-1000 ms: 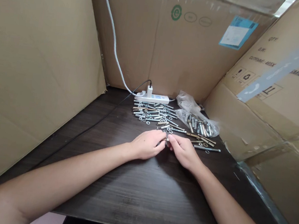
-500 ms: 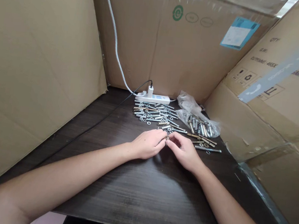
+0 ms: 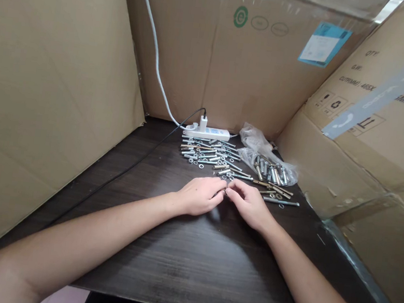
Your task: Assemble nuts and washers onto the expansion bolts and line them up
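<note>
Here we are at a dark, wood-grained worktop [image 3: 174, 270], its near half bare and softly shining, walled in by cardboard: a plain panel [image 3: 54, 66] at left, a far panel [image 3: 177, 46] with a green mark and a blue-edged label [image 3: 323, 44], and a printed carton [image 3: 376, 157] at right, grey tape [image 3: 387, 90] slanting across it.

Centre stage, our two hands meet over the middle of the worktop! The left hand [image 3: 200, 195] is curled, the right hand [image 3: 249, 203] has thumb and forefinger bent in a pinch, and between their fingertips we glimpse a small metal piece [image 3: 225, 189], mostly hidden; we cannot tell its shape.

Just beyond, bolts and sleeves [image 3: 206, 162] lie loosely in rows among washers [image 3: 200, 166]. Far right, a clear plastic bag [image 3: 253, 137] crumples around more metal bolts [image 3: 275, 173]. Against the far panel sits a white power strip [image 3: 222, 135], with a black cable [image 3: 126, 171] running to the near left.
</note>
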Demonstrator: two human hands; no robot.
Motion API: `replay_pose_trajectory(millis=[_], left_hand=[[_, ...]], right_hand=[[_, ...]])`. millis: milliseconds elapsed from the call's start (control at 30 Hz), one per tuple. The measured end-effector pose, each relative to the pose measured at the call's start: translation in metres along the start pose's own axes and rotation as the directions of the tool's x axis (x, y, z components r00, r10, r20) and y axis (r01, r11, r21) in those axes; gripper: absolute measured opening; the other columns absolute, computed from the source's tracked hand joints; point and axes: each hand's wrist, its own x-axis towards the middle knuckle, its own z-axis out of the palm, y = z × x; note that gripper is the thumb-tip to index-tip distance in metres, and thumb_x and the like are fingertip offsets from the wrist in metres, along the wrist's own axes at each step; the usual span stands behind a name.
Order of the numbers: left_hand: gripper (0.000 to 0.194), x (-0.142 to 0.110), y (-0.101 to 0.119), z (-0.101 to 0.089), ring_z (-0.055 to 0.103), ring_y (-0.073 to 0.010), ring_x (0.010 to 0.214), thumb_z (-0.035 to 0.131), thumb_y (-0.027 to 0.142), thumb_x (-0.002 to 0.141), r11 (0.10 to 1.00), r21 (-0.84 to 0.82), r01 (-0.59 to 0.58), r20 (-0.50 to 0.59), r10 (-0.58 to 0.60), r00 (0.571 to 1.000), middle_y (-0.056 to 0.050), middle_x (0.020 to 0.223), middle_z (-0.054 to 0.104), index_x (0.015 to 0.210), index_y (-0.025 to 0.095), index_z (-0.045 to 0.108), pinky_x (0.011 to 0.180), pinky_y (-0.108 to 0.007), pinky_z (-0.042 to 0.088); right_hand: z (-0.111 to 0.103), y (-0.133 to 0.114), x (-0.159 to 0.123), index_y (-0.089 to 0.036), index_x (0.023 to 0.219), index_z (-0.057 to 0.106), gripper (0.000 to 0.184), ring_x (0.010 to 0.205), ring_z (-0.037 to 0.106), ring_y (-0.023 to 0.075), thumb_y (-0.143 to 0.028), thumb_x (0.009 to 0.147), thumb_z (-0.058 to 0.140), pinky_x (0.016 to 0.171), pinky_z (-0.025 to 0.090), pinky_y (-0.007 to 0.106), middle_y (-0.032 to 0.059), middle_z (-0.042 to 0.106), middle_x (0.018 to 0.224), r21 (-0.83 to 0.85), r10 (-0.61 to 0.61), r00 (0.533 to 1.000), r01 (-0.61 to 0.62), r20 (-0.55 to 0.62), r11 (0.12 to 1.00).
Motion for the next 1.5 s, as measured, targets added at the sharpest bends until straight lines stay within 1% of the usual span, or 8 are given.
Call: replay_pose_trajectory(millis=[200, 400, 633, 733, 1067, 1200, 1400, 1500], left_hand=[[0.02, 0.0001, 0.0013, -0.0013, 0.055, -0.0158, 0.075, 0.035, 0.025, 0.094, 1.0, 0.026, 0.01, 0.017, -0.011, 1.0, -0.002, 0.082, 0.058, 0.083, 0.018, 0.05, 0.068, -0.027, 0.041], [0.02, 0.0004, 0.0019, -0.0032, 0.056, -0.0162, 0.078, 0.034, 0.024, 0.095, 1.0, 0.011, -0.004, 0.028, 0.004, 1.0, -0.002, 0.085, 0.06, 0.087, 0.018, 0.051, 0.071, -0.028, 0.042], [0.021, 0.0002, -0.0008, -0.0013, 0.054, -0.0159, 0.074, 0.033, 0.025, 0.095, 0.999, 0.047, 0.017, 0.032, -0.019, 0.999, -0.002, 0.083, 0.059, 0.083, 0.018, 0.048, 0.067, -0.028, 0.041], [0.021, 0.0005, -0.0014, -0.0008, 0.054, -0.0159, 0.074, 0.033, 0.025, 0.095, 0.998, 0.054, 0.016, 0.033, -0.018, 0.999, -0.002, 0.083, 0.058, 0.083, 0.018, 0.048, 0.066, -0.028, 0.04], [0.022, 0.0008, -0.0003, -0.0021, 0.054, -0.0156, 0.074, 0.032, 0.025, 0.095, 0.999, 0.04, 0.011, 0.036, -0.012, 0.999, -0.002, 0.081, 0.058, 0.082, 0.018, 0.048, 0.067, -0.028, 0.04], [0.022, 0.0008, -0.0014, -0.0009, 0.054, -0.0157, 0.074, 0.033, 0.026, 0.095, 0.999, 0.03, 0.013, 0.03, -0.014, 0.999, -0.002, 0.081, 0.058, 0.082, 0.018, 0.049, 0.066, -0.028, 0.04], [0.023, 0.0007, -0.0003, -0.0013, 0.055, -0.0162, 0.076, 0.032, 0.026, 0.095, 1.0, 0.02, 0.011, 0.044, -0.012, 0.999, -0.002, 0.082, 0.058, 0.084, 0.018, 0.051, 0.069, -0.028, 0.041], [0.021, 0.0008, 0.0004, -0.0019, 0.056, -0.0162, 0.077, 0.033, 0.025, 0.095, 1.0, 0.018, 0.017, 0.051, -0.018, 0.999, -0.002, 0.084, 0.06, 0.085, 0.018, 0.051, 0.069, -0.028, 0.041]], right_hand=[[0.0018, 0.0018, 0.0003, -0.017, 0.069, 0.052, 0.031, 0.06, 0.047, 0.0126, -0.037, 0.091, 0.042, 0.06, 0.036, 0.025, -0.0014, 0.052, 0.062, 0.001, -0.032, 0.999, 0.032, 0.016, 0.999], [0.0035, 0.0064, 0.0009, -0.017, 0.062, 0.052, 0.045, 0.057, 0.049, 0.0128, -0.043, 0.094, 0.034, 0.06, 0.036, 0.026, -0.0005, 0.051, 0.057, 0.035, 0.041, 0.999, -0.042, 0.032, 0.999], [0.0004, 0.001, -0.0004, -0.018, 0.077, 0.054, 0.015, 0.061, 0.046, 0.0122, -0.029, 0.086, 0.047, 0.059, 0.034, 0.024, -0.0026, 0.051, 0.065, 0.049, 0.019, 1.0, -0.019, -0.007, 0.999], [0.0004, 0.0, -0.0007, -0.018, 0.077, 0.054, 0.011, 0.061, 0.046, 0.0119, -0.026, 0.083, 0.048, 0.06, 0.035, 0.024, -0.0026, 0.052, 0.065, 0.058, 0.011, 1.0, -0.011, 0.002, 0.998], [0.0015, 0.0031, 0.0006, -0.018, 0.067, 0.048, 0.03, 0.06, 0.046, 0.0123, -0.033, 0.091, 0.039, 0.06, 0.036, 0.025, -0.0017, 0.05, 0.061, 0.062, -0.007, 0.999, 0.004, 0.052, 0.998], [0.002, 0.0035, 0.0004, -0.018, 0.065, 0.049, 0.03, 0.06, 0.046, 0.0122, -0.035, 0.089, 0.045, 0.059, 0.034, 0.025, -0.0018, 0.05, 0.061, 0.014, -0.02, 0.997, 0.019, 0.069, 1.0], [0.0044, 0.0074, 0.0006, -0.017, 0.061, 0.054, 0.047, 0.051, 0.046, 0.0118, -0.045, 0.094, 0.034, 0.056, 0.034, 0.025, -0.0015, 0.05, 0.051, 0.031, 0.058, 0.993, -0.062, 0.099, 0.998], [0.0036, 0.0056, 0.0005, -0.017, 0.063, 0.054, 0.045, 0.055, 0.048, 0.0122, -0.044, 0.093, 0.035, 0.058, 0.035, 0.025, -0.0013, 0.052, 0.054, 0.02, 0.05, 0.996, -0.051, 0.068, 0.998]])
